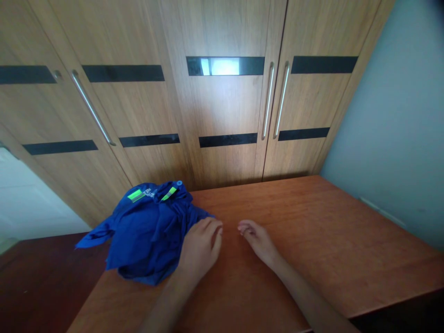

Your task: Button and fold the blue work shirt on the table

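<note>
A crumpled blue garment with bright green patches lies on the left part of a reddish wooden table. My left hand rests flat on the tabletop with its fingers stretched out, its outer edge against the blue cloth. My right hand lies palm down on the bare wood just to the right, fingers loosely curled and pointing left toward the left hand. The two hands sit a small gap apart. Neither hand holds anything.
A wooden wardrobe with black strips and long metal handles stands right behind the table. A grey-blue wall runs along the right. A darker wooden surface lies lower at the left.
</note>
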Demonstrator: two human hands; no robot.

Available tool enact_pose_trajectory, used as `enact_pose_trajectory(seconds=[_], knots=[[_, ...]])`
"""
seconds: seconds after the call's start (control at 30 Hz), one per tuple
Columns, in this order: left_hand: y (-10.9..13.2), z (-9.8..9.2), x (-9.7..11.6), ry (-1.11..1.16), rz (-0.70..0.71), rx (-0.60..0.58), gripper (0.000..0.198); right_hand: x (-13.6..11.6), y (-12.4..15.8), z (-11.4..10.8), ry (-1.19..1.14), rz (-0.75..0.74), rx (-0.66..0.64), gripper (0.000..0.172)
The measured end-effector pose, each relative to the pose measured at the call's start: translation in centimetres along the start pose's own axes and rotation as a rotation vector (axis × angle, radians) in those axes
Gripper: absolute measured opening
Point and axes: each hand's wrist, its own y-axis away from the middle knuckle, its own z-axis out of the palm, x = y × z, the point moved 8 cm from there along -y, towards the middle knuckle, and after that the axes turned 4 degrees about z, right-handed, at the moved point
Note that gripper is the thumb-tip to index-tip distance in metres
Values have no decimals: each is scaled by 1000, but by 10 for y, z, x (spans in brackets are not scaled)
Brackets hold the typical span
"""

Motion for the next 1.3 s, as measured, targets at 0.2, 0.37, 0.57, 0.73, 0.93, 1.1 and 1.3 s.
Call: enact_pose_trajectory(seconds=[0.2,0.37,0.57,0.73,0.93,1.1,1.3], knots=[[-31,77,2,502,-147,-57,17,-7,-35,6,60,-16,52,39],[-33,120,-32,684,-232,-80,19,6,-51,9,174,-51,80,39],[-16,144,-51,866,-335,-94,17,5,-40,16,313,-114,44,38],[-15,138,-58,935,-410,-27,17,0,-34,19,386,-146,3,37],[-14,137,-59,953,-437,-18,21,0,-31,21,447,-153,-22,33],[-12,140,-59,929,-429,-31,24,-2,-30,21,468,-151,-35,32],[-12,140,-59,910,-413,-45,26,-4,-30,21,482,-150,-38,33]])
